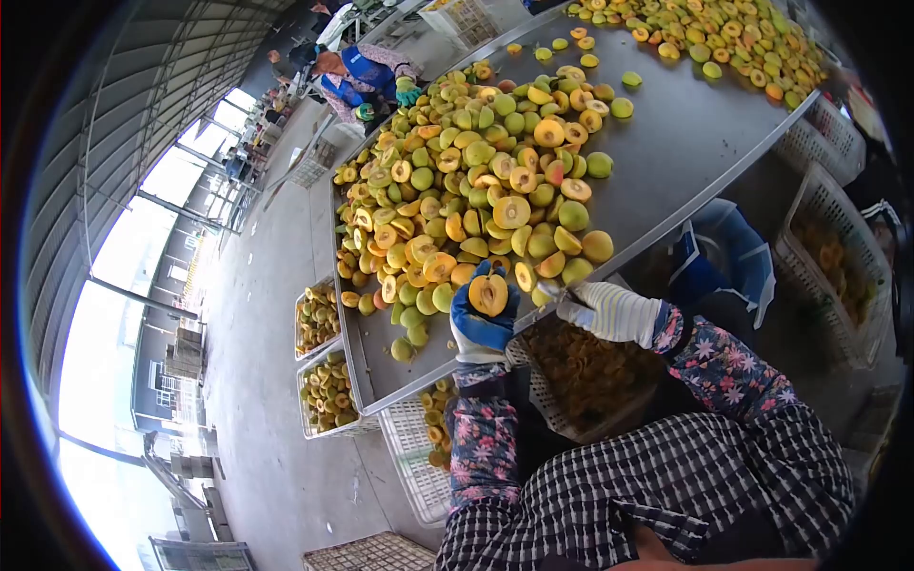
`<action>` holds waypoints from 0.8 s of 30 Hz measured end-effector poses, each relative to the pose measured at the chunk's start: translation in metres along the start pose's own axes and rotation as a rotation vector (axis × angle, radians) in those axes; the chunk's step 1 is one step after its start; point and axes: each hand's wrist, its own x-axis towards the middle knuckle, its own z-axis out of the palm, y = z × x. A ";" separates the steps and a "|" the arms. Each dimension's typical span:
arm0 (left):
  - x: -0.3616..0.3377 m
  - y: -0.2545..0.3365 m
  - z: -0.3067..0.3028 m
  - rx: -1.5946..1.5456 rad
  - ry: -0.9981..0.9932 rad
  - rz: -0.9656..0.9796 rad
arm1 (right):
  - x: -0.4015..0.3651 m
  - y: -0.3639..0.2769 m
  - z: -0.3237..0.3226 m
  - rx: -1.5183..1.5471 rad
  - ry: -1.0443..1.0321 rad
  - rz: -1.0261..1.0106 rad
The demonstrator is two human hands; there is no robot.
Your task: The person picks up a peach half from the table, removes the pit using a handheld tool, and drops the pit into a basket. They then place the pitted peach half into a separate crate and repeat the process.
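My left hand [484, 319], in a white glove with a blue coated palm, is closed around a halved stone fruit [488, 294]. The cut face of the half is turned up, with a brown centre. Close by on the right, my right hand [609, 312] wears a white striped glove. Its fingers are closed on a small metal tool [552, 288], whose exact kind is blurred. Both hands are at the near edge of the metal table [685, 162]. Just beyond them lies a heap of green and yellow halved fruit [447, 190].
Below the table edge stands a crate of brownish fruit pieces [586, 376]. Crates of halves [328, 390] line the left side. A blue-lined bin [728, 252] and a white crate [838, 271] are at right. A co-worker [357, 76] works across the heap.
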 end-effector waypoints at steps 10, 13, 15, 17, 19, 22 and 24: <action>-0.013 -0.050 0.004 0.135 -0.053 0.053 | 0.003 -0.009 0.031 -0.370 0.042 -0.009; -0.016 -0.050 0.011 0.125 -0.098 0.090 | 0.003 -0.005 0.033 -0.372 0.071 -0.021; -0.024 -0.050 0.024 0.183 -0.121 0.145 | 0.003 -0.005 0.031 -0.356 0.077 -0.020; -0.031 -0.048 0.035 0.316 -0.133 0.215 | 0.004 -0.012 0.024 -0.347 0.082 -0.027; -0.030 -0.042 0.028 0.229 -0.175 0.132 | 0.002 -0.021 0.018 -0.368 0.046 -0.002; -0.030 -0.042 0.021 0.273 -0.193 0.099 | -0.001 -0.020 0.020 -0.412 0.070 -0.055; -0.030 -0.045 0.013 0.271 -0.236 0.106 | -0.002 -0.019 0.021 -0.433 0.088 -0.112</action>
